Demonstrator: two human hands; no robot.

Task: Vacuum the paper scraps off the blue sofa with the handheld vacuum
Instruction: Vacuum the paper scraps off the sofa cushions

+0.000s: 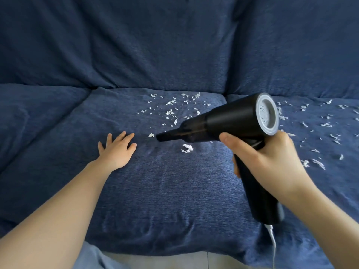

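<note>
The handheld vacuum is held above the middle seat cushion of the blue sofa, nozzle pointing left and close to one paper scrap. The right hand has its fingers wrapped around the black handle. The left hand lies flat on the cushion, fingers spread. More paper scraps lie toward the cushion's rear edge and across the right cushion. A white cord hangs from the handle base.

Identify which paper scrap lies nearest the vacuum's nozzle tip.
The lone scrap just left of the nozzle, toward the left hand; the rest lie farther off.
</note>
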